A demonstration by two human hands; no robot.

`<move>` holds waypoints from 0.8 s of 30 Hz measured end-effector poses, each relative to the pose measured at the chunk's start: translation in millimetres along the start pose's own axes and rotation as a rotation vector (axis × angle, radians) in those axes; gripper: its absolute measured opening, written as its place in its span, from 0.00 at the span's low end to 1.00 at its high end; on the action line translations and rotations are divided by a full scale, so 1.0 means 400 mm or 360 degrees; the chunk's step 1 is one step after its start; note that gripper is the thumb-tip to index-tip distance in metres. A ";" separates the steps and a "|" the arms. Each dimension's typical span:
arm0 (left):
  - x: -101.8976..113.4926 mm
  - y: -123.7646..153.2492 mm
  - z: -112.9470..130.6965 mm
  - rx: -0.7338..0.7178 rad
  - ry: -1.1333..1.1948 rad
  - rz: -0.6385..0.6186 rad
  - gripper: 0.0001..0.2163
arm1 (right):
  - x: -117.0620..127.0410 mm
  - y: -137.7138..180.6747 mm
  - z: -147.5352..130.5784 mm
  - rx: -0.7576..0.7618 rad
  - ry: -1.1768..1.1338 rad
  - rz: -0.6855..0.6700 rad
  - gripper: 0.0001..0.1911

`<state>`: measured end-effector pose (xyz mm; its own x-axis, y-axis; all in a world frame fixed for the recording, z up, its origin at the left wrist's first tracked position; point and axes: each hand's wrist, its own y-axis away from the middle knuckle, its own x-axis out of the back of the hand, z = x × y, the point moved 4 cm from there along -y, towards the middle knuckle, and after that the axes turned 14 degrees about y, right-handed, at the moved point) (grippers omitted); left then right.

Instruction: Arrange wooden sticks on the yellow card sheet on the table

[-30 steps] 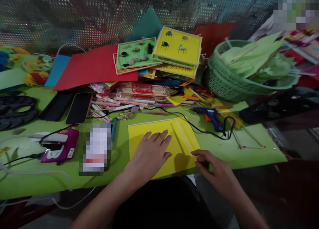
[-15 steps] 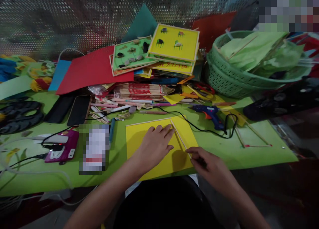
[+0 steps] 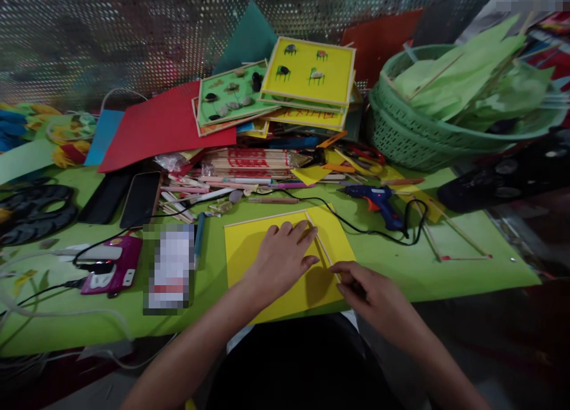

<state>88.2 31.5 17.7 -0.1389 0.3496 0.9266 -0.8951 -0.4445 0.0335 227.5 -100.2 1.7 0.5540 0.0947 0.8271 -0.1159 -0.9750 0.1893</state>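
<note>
A sheet of yellow paper point(image 3: 244, 255) lies on the green tabletop in front of me. One thin wooden stick point(image 3: 262, 218) runs along its far edge. A second wooden stick point(image 3: 323, 245) slants across the sheet's right part, its far end near the first stick. My left hand point(image 3: 282, 255) lies flat on the paper with fingers stretched out, fingertips by the far end of the slanting stick. My right hand point(image 3: 363, 288) pinches that stick's near end between thumb and fingers at the sheet's right edge.
A blue glue gun point(image 3: 376, 201) with a black cord lies behind the sheet to the right. Framed pictures with pebbles point(image 3: 307, 71) are stacked at the back. Green baskets point(image 3: 414, 136) stand at the right. Phones point(image 3: 141, 199) and a purple power strip point(image 3: 113, 267) lie left.
Both hands stay nearly in place on the paper and the slanting stick. The camera view has shifted slightly.
</note>
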 end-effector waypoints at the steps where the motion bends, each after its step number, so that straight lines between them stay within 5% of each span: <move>1: -0.001 0.000 0.000 0.0001 -0.0002 -0.0001 0.24 | -0.001 0.000 0.000 -0.0002 0.0005 -0.0010 0.13; 15: 0.000 -0.003 0.001 0.0020 -0.0037 -0.0009 0.25 | -0.003 -0.002 0.001 0.0036 0.0064 0.0019 0.12; 24: -0.001 -0.005 0.003 0.0048 -0.0031 -0.0076 0.24 | 0.033 0.005 0.037 0.0112 0.0265 0.0252 0.12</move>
<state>90.5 31.3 17.9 -0.0881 0.3551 0.9307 -0.8874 -0.4525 0.0886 246.8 -103.7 5.3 0.3891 -0.0343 0.9206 -0.1297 -0.9914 0.0179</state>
